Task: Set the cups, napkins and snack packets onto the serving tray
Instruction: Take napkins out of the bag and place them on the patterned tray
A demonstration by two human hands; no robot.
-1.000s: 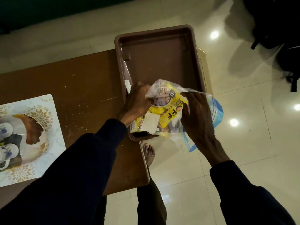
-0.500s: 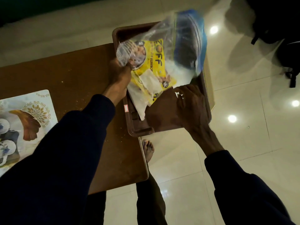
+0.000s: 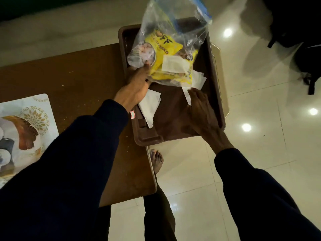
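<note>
Nearest, the right hand (image 3: pixel 199 110) lies flat with fingers spread on the brown plastic serving tray (image 3: pixel 215 80), fingertips touching 1 white folded napkin (image 3: pixel 187 94). Another white napkin (image 3: pixel 149 106) lies just below the left hand (image 3: pixel 137 84), which pinches the clear zip bag (image 3: pixel 166 23) by its lower corner. Beyond those fingers, the yellow snack packet (image 3: pixel 165 49) sits inside, tilted long-axis away over the tray, so the left hand is nearer.

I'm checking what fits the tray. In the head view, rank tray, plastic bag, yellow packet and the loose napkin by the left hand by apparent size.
1. tray
2. plastic bag
3. yellow packet
4. napkin
The bag is raised toward the camera, so it looks bigger.
</note>
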